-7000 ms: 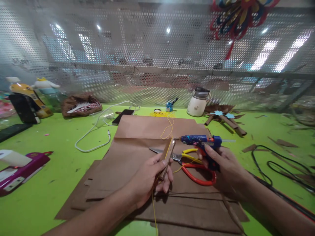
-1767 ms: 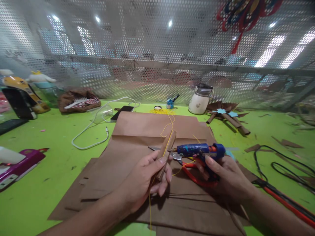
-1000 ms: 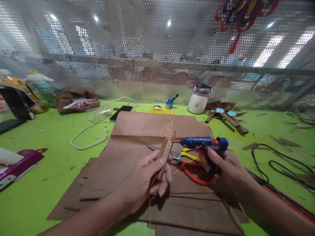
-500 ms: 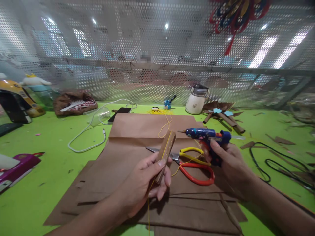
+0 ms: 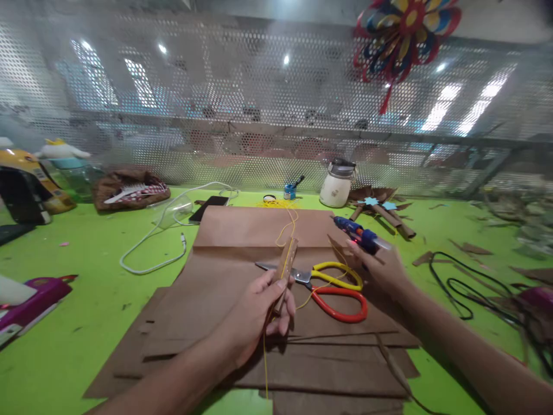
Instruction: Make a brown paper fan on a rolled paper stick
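Observation:
My left hand (image 5: 270, 300) is closed around a narrow brown cardboard strip (image 5: 286, 259), thumb on top. A yellow string (image 5: 265, 363) runs along the strip's face and hangs below my hand. To the right, my right hand (image 5: 375, 262) grips a blue hot glue gun (image 5: 356, 231), whose nozzle points up and left, away from the strip. Between the hands lie scissors (image 5: 339, 311) with one red and one yellow handle, blades partly behind the strip. Under them are stacked brown cardboard sheets (image 5: 224, 288).
At the back stand a white jar (image 5: 336, 189) and a small blue pot (image 5: 289, 191). Cardboard rolls with blue paper stars (image 5: 391, 213) lie right of the jar. A phone (image 5: 209, 208) and white cable (image 5: 147, 270) are at left. A black cord (image 5: 458, 288) curls at right.
My right hand has drawn the glue gun slightly back, and its nozzle now tilts upward instead of pointing level at the strip. My left hand still holds the strip. The camera view has shifted a little.

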The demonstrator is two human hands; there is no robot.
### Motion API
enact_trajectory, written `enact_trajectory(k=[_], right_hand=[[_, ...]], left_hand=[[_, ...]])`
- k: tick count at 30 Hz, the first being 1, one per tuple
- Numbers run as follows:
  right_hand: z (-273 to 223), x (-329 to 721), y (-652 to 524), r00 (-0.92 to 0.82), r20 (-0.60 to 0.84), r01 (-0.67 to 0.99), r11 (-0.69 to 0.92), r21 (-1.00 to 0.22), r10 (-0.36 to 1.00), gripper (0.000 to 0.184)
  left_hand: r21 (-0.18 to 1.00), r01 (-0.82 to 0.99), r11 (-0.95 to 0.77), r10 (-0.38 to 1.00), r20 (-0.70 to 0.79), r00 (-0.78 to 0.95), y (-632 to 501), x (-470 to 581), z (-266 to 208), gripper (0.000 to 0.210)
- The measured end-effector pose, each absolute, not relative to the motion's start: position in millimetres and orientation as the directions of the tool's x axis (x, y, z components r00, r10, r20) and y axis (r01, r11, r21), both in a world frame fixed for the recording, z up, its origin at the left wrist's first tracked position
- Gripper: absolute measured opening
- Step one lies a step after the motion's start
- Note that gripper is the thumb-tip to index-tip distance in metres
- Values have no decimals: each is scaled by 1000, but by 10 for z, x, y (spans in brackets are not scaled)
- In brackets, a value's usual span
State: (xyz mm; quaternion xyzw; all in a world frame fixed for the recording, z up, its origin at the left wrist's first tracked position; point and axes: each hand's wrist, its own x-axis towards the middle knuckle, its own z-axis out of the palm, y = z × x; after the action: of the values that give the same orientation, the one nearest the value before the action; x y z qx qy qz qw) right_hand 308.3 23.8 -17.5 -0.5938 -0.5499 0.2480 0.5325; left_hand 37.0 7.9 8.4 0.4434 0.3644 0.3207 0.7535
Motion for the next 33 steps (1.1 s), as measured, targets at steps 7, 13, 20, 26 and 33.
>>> enact_trajectory(k=[7,13,20,26,33], right_hand=[[53,3002,895,-87,426,919,237,-315,901,23],[58,2877,1219,-148,383,924,266,-275,912,33],[199,2569,673,-47,421,755,308,-579,906,32],[244,1952,148,17,129,206,123,-971,991,63],[116,1806,79,190,215,340,141,-930,958,75]], left_hand=[[919,-204,338,843,-199,500,105,384,31,22],[929,-226,295,859,-153,489,142,345,12,20],[951,-183,251,847,-124,518,112,361,6,19],[986,-87,141,823,-68,565,70,399,-47,24],[997,82,-7,847,-38,531,65,405,-138,22]])
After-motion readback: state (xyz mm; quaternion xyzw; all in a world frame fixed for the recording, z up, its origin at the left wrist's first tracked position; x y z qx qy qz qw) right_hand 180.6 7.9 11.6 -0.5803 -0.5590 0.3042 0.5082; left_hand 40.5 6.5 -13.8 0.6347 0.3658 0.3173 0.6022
